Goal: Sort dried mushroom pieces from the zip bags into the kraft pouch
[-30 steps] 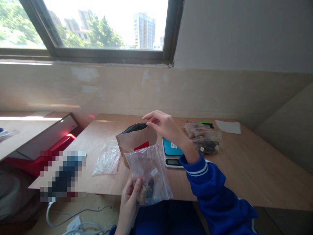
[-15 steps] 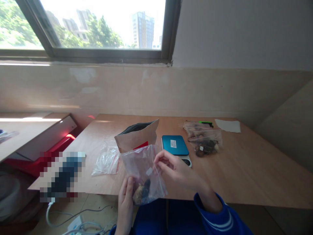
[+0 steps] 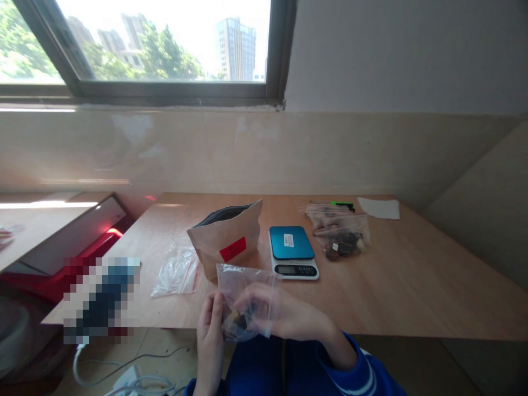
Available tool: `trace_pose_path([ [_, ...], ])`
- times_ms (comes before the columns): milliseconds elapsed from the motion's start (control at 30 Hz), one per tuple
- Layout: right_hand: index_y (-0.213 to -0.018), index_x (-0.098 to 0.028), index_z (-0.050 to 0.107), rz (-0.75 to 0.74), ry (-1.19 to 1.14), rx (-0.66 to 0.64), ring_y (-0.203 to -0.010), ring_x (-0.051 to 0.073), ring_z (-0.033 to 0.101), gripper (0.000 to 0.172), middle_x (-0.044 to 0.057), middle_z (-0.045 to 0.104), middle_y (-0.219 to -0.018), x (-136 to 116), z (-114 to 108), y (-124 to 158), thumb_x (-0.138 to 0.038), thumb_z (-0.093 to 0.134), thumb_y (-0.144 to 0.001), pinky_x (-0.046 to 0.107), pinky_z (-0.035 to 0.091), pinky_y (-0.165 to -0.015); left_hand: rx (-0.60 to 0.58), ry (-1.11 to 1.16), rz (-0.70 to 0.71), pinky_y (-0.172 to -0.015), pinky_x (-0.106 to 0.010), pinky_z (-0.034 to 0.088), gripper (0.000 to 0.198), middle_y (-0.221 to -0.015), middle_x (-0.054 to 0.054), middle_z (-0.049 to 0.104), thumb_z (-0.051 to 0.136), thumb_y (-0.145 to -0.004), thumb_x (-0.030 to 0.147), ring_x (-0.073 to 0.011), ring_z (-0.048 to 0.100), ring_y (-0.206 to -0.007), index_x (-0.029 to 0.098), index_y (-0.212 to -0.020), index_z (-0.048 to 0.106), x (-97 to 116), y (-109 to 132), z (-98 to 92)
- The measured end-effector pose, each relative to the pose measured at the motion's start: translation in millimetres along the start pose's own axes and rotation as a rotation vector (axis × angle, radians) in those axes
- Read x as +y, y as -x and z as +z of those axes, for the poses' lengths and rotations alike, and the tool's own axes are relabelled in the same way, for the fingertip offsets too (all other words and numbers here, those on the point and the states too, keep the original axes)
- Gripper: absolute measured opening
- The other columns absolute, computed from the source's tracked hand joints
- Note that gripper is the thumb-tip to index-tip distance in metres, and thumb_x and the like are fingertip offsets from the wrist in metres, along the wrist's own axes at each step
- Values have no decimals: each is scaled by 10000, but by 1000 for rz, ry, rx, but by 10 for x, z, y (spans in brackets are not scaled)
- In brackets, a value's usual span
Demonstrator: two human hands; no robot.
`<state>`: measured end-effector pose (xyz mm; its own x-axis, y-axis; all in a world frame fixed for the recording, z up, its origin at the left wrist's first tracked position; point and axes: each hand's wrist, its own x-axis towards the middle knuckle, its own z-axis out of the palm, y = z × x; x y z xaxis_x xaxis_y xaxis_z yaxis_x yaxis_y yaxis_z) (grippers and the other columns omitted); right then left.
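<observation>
glossy plastic bag (image 3: 246, 280), matt paper pouch (image 3: 223, 242)

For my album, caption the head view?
Left hand and right hand grip a clear zip bag near a digital scale.

The person's right hand (image 3: 284, 314) had room over the wooden tabletop (image 3: 412, 291) right of the digital scale (image 3: 293, 253), up to a zip bag of dark pieces (image 3: 342, 239). Left of the scale, a kraft paper pouch (image 3: 226, 240) stood in the way.

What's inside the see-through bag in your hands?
The clear zip bag holds tan and dark lumps. The left hand and right hand cover most of them, so their full shape cannot be seen.
</observation>
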<state>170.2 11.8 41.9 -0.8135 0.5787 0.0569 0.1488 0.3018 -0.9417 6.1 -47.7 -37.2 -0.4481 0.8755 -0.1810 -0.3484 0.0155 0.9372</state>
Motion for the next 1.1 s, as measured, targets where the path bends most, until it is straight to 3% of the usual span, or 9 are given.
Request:
trace_pose_path([
  [167,-1066,-161,635,113,-54,33,-847,122,623,342,27,653,-1014,49,47,-16,-35,629,-748,242,506,-778,-14,2,47,-497,-180,440,391,-624,46,554,709,-707,540,-95,513,-536,185,-842,615,22,15,27],
  [267,-1114,-167,632,138,-81,-11,-821,121,629,346,39,660,-1049,103,58,-27,-89,638,-777,241,510,-751,14,-42,88,-493,-172,437,400,-605,47,543,707,-704,547,-88,499,-524,179,-825,606,101,47,33],
  [467,-1189,-170,635,136,-71,-96,-1013,196,622,364,69,675,-1125,250,69,-53,-254,659,-836,319,472,-916,116,-99,105,-448,-173,424,479,-572,50,523,718,-639,612,-86,484,-491,175,-789,592,194,87,36],
  [700,-1111,-179,674,134,-83,-38,-867,167,623,360,34,684,-967,327,74,-11,-354,705,-798,278,502,-794,86,-122,64,-382,-166,351,477,-561,56,494,699,-656,622,-66,411,-438,182,-810,596,116,82,64],
  [900,-1152,-161,661,81,-180,-50,-942,172,628,394,56,690,-1041,367,92,-18,-354,697,-811,299,486,-875,100,-111,79,-383,-167,371,493,-587,42,538,710,-625,637,-70,439,-445,186,-782,587,133,145,118],
  [1100,-1105,-157,682,124,-382,-110,-932,170,646,390,63,699,-1037,359,33,-32,-386,715,-791,314,503,-881,111,-71,62,-398,-167,399,524,-563,42,541,752,-553,638,-75,459,-449,176,-747,598,210,150,166],
])
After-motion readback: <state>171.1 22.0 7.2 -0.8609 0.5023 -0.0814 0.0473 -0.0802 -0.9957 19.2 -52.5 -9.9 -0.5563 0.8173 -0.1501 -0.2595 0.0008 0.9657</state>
